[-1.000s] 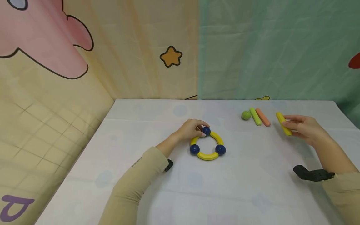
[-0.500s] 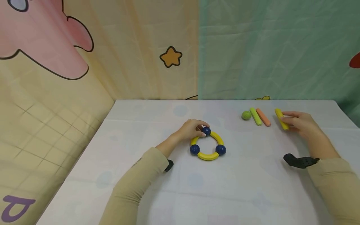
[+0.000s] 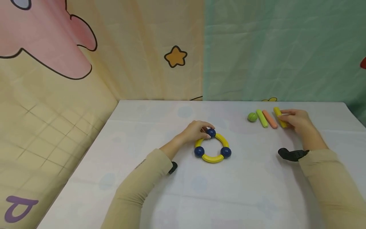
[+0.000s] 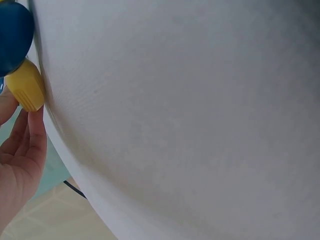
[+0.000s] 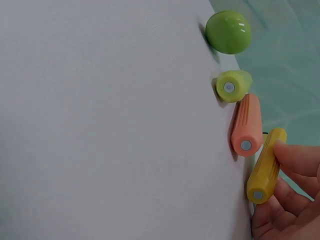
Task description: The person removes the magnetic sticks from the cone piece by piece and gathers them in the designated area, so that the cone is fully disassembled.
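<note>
A ring point(image 3: 213, 159) of curved yellow pieces and blue balls lies on the white-covered table. At its far side, my left hand point(image 3: 192, 132) holds it by a blue ball point(image 3: 211, 132), thumb toward the inside of the ring. Toward the back right, my right hand point(image 3: 298, 121) pinches a straight yellow rod point(image 3: 278, 114) between thumb and fingers. A metal disc shows in the near end of that yellow rod point(image 5: 265, 175) in the right wrist view. Beside it lie an orange rod point(image 3: 270, 119), a light green rod point(image 3: 261, 118) and a green ball point(image 3: 252, 117).
The white tabletop point(image 3: 228, 197) ends at the back against a printed curtain point(image 3: 137, 57). Black wrist cameras sit on both wrists, the right one point(image 3: 291, 154) hanging over the table.
My right hand has moved left and toward the back with the yellow rod, bringing it close beside the orange rod. The left hand and the ring have stayed in place.
</note>
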A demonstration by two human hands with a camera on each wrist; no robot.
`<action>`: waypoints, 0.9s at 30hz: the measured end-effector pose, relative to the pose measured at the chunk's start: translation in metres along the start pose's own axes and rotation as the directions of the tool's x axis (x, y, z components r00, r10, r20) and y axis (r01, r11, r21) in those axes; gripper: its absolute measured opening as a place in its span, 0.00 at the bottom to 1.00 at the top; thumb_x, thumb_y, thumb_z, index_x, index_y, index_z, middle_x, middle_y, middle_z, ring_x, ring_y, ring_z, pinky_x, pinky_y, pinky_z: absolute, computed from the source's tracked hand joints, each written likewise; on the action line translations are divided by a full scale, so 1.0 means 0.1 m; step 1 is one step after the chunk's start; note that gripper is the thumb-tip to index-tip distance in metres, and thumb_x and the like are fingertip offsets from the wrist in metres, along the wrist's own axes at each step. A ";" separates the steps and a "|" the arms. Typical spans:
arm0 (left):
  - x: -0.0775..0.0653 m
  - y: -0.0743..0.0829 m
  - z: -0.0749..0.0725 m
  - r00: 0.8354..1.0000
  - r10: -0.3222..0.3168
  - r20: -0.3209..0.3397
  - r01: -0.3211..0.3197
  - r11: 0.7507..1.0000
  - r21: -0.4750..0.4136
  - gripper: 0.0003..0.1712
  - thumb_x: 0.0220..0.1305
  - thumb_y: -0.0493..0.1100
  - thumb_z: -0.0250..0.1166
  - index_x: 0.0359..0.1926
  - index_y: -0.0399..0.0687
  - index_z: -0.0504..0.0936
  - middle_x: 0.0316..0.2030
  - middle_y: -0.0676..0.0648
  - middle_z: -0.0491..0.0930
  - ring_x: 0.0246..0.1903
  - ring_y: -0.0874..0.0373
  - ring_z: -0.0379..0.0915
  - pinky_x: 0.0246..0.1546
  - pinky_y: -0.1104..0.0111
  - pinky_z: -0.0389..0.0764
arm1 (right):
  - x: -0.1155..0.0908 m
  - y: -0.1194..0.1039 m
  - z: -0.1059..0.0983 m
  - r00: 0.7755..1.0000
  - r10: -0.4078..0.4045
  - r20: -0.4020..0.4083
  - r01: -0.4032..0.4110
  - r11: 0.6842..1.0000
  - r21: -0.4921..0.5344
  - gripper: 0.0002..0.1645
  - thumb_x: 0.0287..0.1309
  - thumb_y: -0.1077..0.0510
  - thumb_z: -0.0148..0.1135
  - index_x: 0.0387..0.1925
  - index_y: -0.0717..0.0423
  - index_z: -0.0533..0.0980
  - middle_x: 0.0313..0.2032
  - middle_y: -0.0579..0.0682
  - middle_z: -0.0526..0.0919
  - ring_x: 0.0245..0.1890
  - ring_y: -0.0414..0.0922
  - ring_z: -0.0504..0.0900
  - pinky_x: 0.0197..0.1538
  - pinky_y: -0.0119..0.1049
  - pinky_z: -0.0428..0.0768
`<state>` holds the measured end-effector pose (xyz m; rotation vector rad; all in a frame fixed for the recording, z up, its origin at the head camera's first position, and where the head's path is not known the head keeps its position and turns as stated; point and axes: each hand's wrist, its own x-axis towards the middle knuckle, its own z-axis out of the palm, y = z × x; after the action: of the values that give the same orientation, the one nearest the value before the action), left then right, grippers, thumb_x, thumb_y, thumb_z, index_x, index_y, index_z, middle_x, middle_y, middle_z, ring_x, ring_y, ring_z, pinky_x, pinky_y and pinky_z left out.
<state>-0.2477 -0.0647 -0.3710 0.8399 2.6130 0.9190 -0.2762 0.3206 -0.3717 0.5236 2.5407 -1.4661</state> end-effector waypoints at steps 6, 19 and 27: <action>-0.01 0.00 0.00 1.000 0.004 0.010 -0.004 1.000 0.005 0.21 0.59 0.38 0.65 0.55 0.47 0.78 0.44 0.44 0.80 0.40 0.57 0.75 0.41 0.74 0.74 | 0.03 -0.02 0.07 1.000 -0.014 -0.026 0.013 0.999 -0.041 0.36 0.60 0.52 0.58 0.64 0.66 0.61 0.61 0.66 0.59 0.40 0.47 0.68 0.24 0.26 0.72; -0.01 0.01 -0.02 1.000 -0.004 0.025 0.003 1.000 0.005 0.22 0.60 0.38 0.64 0.57 0.48 0.77 0.45 0.44 0.79 0.40 0.58 0.74 0.41 0.75 0.74 | 0.01 -0.06 0.08 0.998 -0.044 -0.054 0.040 0.996 -0.083 0.36 0.58 0.52 0.61 0.62 0.68 0.64 0.53 0.65 0.67 0.34 0.43 0.70 0.24 0.28 0.73; -0.06 0.03 -0.06 0.999 -0.008 0.036 0.008 1.000 0.007 0.27 0.61 0.38 0.64 0.62 0.48 0.72 0.49 0.44 0.78 0.44 0.57 0.74 0.45 0.73 0.74 | -0.04 -0.08 -0.05 0.996 -0.086 -0.018 0.083 0.989 -0.119 0.40 0.56 0.44 0.61 0.64 0.62 0.63 0.48 0.53 0.73 0.40 0.44 0.71 0.36 0.32 0.74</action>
<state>-0.2442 -0.0690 -0.3643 0.8398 2.5884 0.8851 -0.2750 0.3201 -0.3617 0.4220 2.6778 -1.3317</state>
